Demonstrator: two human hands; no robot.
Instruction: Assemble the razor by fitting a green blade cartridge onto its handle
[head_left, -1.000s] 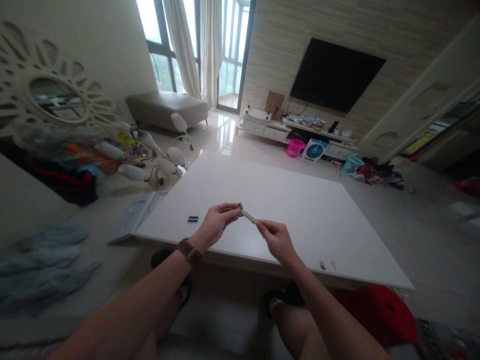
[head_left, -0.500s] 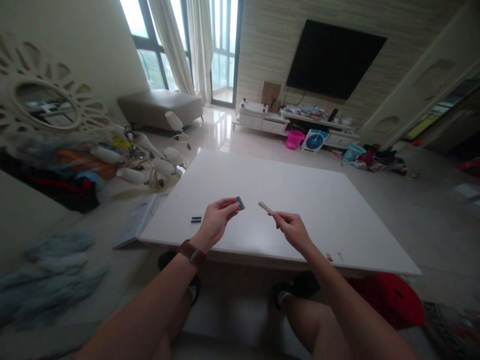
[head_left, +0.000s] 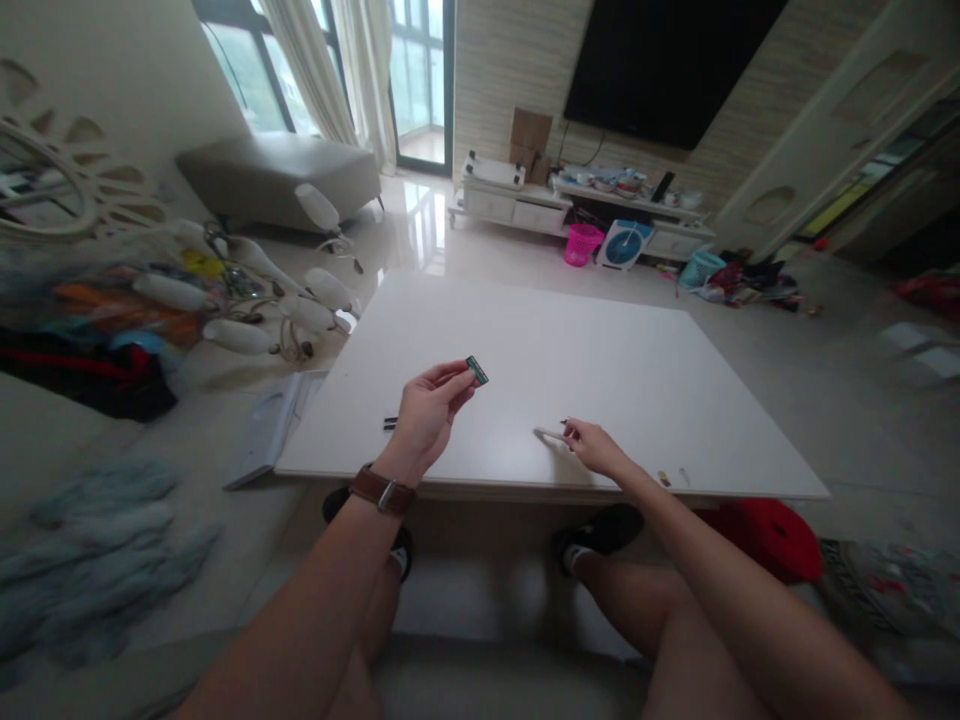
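Note:
My left hand [head_left: 429, 408] is raised over the white table, pinching a small green-and-black rectangular piece [head_left: 477, 371] between thumb and fingertips. Its exact kind is too small to make out. Low over the tabletop, my right hand [head_left: 598, 447] has its fingers closed on a thin light-grey stick [head_left: 550, 434]. The stick points left, close to the table surface; whether it touches is unclear. A small dark tip shows by the right fingers. Two small dark strips [head_left: 390, 424] lie beside my left hand, partly hidden behind it.
The white table [head_left: 600, 350] spans the middle. Near its front right edge lie a small brownish piece [head_left: 664, 478] and a thin clear item [head_left: 683, 475]. A chandelier [head_left: 255, 290] stands left of the table. A red round stool [head_left: 772, 540] is at lower right.
My right hand has lowered toward the tabletop with the stick, which now lies flatter. My left hand still holds the green-and-black piece. The head view has tilted down slightly.

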